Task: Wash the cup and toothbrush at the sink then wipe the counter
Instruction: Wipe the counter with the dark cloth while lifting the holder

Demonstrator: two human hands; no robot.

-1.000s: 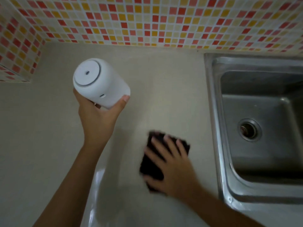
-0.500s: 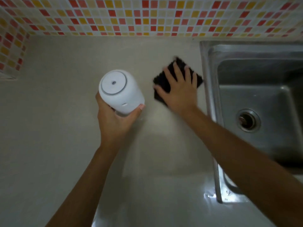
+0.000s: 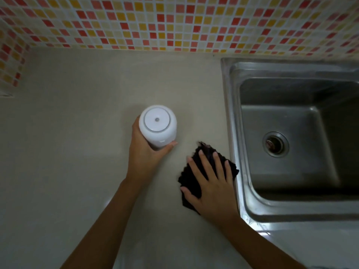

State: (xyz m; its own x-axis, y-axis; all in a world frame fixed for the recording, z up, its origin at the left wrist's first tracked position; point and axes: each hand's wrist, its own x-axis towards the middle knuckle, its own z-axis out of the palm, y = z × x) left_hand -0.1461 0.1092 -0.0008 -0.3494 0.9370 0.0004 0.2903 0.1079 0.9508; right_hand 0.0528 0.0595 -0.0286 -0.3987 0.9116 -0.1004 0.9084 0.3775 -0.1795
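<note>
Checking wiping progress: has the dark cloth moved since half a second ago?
Yes. The dark, nubby cloth under the right hand slid toward the person along the steel sink's left rim, from its back corner to beside the drain.

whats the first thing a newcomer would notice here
The white cup draws the eye first, held by the left hand over the middle of the beige counter, one round end toward the camera. Next comes the right hand, pressed flat on a dark cloth just beside the left rim of the steel sink. Behind runs a red, orange and cream mosaic tile wall.
</note>
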